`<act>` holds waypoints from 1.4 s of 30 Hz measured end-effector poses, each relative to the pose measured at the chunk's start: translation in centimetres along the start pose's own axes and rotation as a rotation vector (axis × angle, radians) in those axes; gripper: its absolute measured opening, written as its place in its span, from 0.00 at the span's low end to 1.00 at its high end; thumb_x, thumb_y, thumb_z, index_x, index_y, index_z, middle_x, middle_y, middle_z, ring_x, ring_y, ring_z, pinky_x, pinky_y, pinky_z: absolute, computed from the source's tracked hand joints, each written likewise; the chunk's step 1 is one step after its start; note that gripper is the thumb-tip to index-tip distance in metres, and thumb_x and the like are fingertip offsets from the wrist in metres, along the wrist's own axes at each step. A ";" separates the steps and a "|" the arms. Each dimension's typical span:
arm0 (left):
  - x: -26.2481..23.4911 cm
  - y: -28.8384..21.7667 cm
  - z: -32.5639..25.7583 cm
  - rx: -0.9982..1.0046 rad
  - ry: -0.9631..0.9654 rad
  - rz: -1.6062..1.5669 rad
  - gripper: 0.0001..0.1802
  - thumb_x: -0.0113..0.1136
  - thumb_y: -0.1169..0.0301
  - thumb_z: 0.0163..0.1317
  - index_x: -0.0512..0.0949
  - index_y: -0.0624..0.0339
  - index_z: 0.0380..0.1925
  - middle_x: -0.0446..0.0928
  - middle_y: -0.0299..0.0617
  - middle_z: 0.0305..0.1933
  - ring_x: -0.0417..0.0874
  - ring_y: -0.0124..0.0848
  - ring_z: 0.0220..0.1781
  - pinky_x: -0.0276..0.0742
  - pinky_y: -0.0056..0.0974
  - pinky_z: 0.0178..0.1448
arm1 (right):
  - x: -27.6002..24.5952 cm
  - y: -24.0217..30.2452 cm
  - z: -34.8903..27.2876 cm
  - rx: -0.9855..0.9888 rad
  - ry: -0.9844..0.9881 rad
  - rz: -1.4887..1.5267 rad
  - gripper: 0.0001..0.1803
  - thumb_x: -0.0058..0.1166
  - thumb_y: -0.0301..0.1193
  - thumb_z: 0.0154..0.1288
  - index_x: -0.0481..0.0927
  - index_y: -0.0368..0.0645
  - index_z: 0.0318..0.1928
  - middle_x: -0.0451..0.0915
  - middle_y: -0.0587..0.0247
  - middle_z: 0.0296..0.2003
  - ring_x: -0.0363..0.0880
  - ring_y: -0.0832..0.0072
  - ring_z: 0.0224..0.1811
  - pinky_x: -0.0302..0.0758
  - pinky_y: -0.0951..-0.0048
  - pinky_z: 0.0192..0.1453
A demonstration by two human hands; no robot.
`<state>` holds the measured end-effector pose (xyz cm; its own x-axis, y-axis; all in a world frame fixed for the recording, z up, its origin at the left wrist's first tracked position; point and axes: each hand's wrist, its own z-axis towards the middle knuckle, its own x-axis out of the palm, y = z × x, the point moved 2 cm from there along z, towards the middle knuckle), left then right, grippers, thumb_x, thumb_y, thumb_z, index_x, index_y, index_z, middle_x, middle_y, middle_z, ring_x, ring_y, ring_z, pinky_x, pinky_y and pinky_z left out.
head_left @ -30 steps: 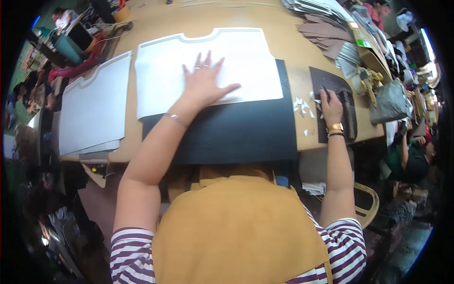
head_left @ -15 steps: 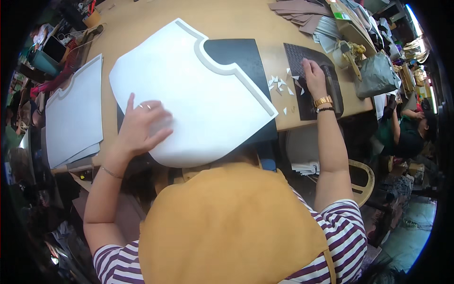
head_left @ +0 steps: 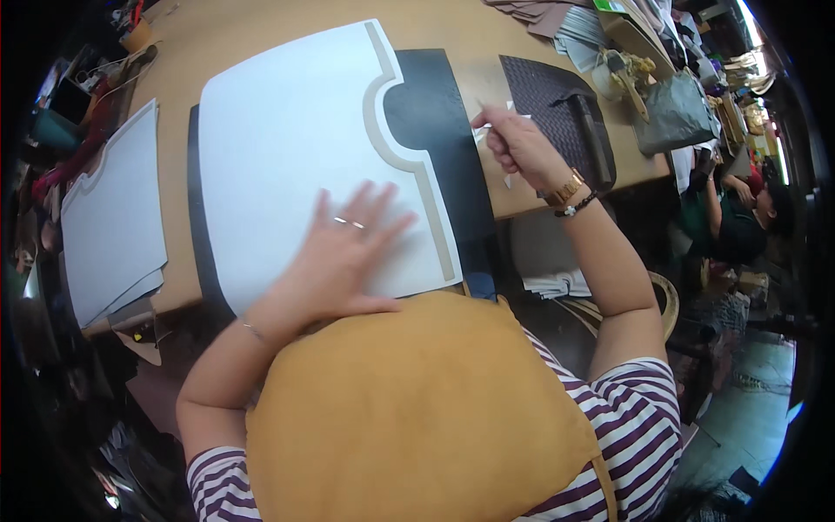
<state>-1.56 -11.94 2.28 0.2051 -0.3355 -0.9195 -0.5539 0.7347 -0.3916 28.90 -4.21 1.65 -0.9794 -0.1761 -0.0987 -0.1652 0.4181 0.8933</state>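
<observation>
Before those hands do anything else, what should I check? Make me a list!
1. White sheet all on the black board: not ok, it sticks out past the far edge.
2. Grey strip showing: ok, it runs along the sheet's notched edge.
3. Left hand pressing the sheet: cannot tell; it's spread over it, a bit blurred.
4. Right hand empty: cannot tell; it's curled up.
5. White scraps off the sheet: ok, they're beside the board.

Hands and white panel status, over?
Left hand spread over white panel; right hand curled, contents unclear. Panel lies across black board. White scraps beside right hand.
</observation>
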 end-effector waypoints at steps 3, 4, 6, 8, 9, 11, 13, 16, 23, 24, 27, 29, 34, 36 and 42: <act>2.5 -2.1 2.1 0.005 0.003 0.075 0.49 0.68 0.52 0.52 0.56 0.43 0.73 0.48 0.46 0.79 0.48 0.49 0.80 0.46 0.74 0.71 | 1.6 -0.3 -1.2 0.169 0.101 0.091 0.21 0.44 0.49 0.75 0.76 0.44 0.41 0.63 0.78 0.19 0.56 0.89 0.15 0.50 0.84 0.16; 2.7 -2.1 2.2 0.002 -0.002 0.090 0.48 0.67 0.56 0.54 0.55 0.43 0.73 0.49 0.45 0.79 0.49 0.48 0.79 0.48 0.73 0.70 | 1.9 -0.2 -1.9 0.222 0.129 0.082 0.21 0.43 0.49 0.75 0.76 0.44 0.42 0.63 0.78 0.19 0.55 0.89 0.15 0.50 0.84 0.16; 3.0 -1.9 2.3 -0.005 -0.003 0.127 0.46 0.65 0.63 0.56 0.55 0.42 0.74 0.50 0.43 0.79 0.51 0.46 0.79 0.50 0.73 0.70 | 2.7 0.2 -3.0 0.324 0.188 0.075 0.22 0.40 0.49 0.76 0.75 0.44 0.44 0.61 0.78 0.20 0.53 0.90 0.15 0.49 0.85 0.16; 2.7 -1.6 2.0 -0.008 -0.046 0.009 0.45 0.63 0.64 0.56 0.55 0.42 0.74 0.50 0.42 0.79 0.52 0.46 0.79 0.51 0.73 0.70 | 3.2 0.4 -3.4 0.417 0.202 0.083 0.24 0.40 0.52 0.75 0.75 0.44 0.44 0.60 0.78 0.20 0.52 0.90 0.15 0.47 0.85 0.16; 2.5 -1.5 1.9 -0.010 -0.066 -0.049 0.45 0.63 0.64 0.56 0.55 0.42 0.74 0.50 0.42 0.79 0.52 0.45 0.79 0.51 0.72 0.70 | 3.4 0.4 -3.3 0.446 0.220 0.082 0.24 0.40 0.53 0.75 0.74 0.44 0.43 0.60 0.78 0.20 0.51 0.90 0.15 0.47 0.85 0.16; 2.4 -1.5 1.8 -0.005 -0.072 -0.060 0.44 0.62 0.64 0.56 0.55 0.42 0.74 0.50 0.41 0.79 0.53 0.45 0.79 0.50 0.72 0.70 | 3.7 0.4 -3.1 0.491 0.248 0.095 0.24 0.40 0.53 0.75 0.74 0.45 0.43 0.60 0.78 0.20 0.50 0.90 0.15 0.46 0.85 0.15; 2.3 -1.4 1.7 0.004 -0.072 -0.067 0.44 0.62 0.63 0.56 0.55 0.42 0.74 0.50 0.41 0.79 0.53 0.45 0.79 0.50 0.72 0.70 | 3.9 0.4 -2.6 0.521 0.268 0.123 0.23 0.41 0.53 0.75 0.73 0.46 0.44 0.60 0.78 0.20 0.49 0.90 0.14 0.45 0.85 0.14; 2.3 -1.3 1.7 0.009 -0.070 -0.062 0.44 0.61 0.61 0.56 0.55 0.42 0.74 0.50 0.41 0.79 0.53 0.45 0.78 0.50 0.72 0.70 | 5.0 1.1 -2.4 0.537 0.253 0.080 0.22 0.42 0.54 0.74 0.72 0.47 0.42 0.59 0.79 0.19 0.48 0.90 0.14 0.45 0.85 0.14; 2.7 -1.1 1.7 0.030 -0.099 -0.056 0.43 0.60 0.59 0.57 0.56 0.41 0.73 0.51 0.41 0.79 0.54 0.44 0.78 0.51 0.72 0.69 | 5.8 0.9 -1.6 0.483 0.245 0.072 0.21 0.44 0.53 0.74 0.72 0.49 0.37 0.58 0.80 0.18 0.48 0.91 0.14 0.43 0.85 0.15; 2.7 -1.1 1.7 0.031 -0.106 -0.055 0.43 0.60 0.58 0.57 0.56 0.41 0.73 0.51 0.41 0.79 0.54 0.44 0.78 0.52 0.72 0.69 | 5.8 0.9 -1.6 0.477 0.241 0.062 0.20 0.44 0.53 0.74 0.72 0.50 0.37 0.58 0.80 0.18 0.48 0.91 0.15 0.43 0.85 0.15; 2.7 -1.0 1.7 0.041 -0.120 -0.040 0.43 0.60 0.58 0.57 0.56 0.42 0.73 0.52 0.41 0.78 0.54 0.44 0.78 0.53 0.72 0.69 | 5.6 0.8 -1.7 0.456 0.251 0.058 0.20 0.45 0.53 0.74 0.73 0.50 0.37 0.58 0.80 0.18 0.47 0.90 0.15 0.43 0.85 0.15; 2.8 -1.0 1.7 0.043 -0.129 -0.047 0.42 0.60 0.57 0.58 0.57 0.42 0.73 0.52 0.42 0.78 0.55 0.44 0.78 0.53 0.72 0.69 | 5.6 0.9 -1.6 0.453 0.253 0.054 0.20 0.45 0.53 0.74 0.73 0.50 0.37 0.58 0.80 0.18 0.47 0.90 0.15 0.43 0.84 0.16; 2.8 -1.0 1.6 0.048 -0.141 -0.044 0.41 0.60 0.56 0.59 0.57 0.42 0.73 0.53 0.42 0.78 0.55 0.45 0.78 0.53 0.72 0.69 | 6.1 1.4 -0.9 0.450 0.253 0.011 0.19 0.45 0.51 0.74 0.73 0.50 0.37 0.59 0.80 0.18 0.47 0.90 0.15 0.43 0.84 0.16; 2.8 -1.0 1.6 0.048 -0.137 -0.045 0.41 0.60 0.56 0.59 0.57 0.42 0.73 0.53 0.42 0.78 0.55 0.45 0.78 0.53 0.72 0.69 | 6.4 1.5 -0.7 0.450 0.241 -0.018 0.20 0.44 0.53 0.74 0.74 0.50 0.38 0.58 0.81 0.17 0.46 0.90 0.14 0.43 0.84 0.15; 2.5 -0.9 1.8 0.051 -0.112 -0.051 0.41 0.59 0.56 0.60 0.57 0.42 0.73 0.53 0.42 0.78 0.55 0.44 0.78 0.52 0.72 0.69 | 5.2 0.2 -0.8 0.367 0.233 0.091 0.21 0.43 0.54 0.74 0.73 0.49 0.38 0.58 0.81 0.18 0.47 0.90 0.14 0.44 0.85 0.15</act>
<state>0.90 -12.39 0.23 0.3225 -0.3068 -0.8955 -0.4996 0.7483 -0.4364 23.88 -5.78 1.70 -0.9466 -0.3022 0.1125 -0.1506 0.7228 0.6744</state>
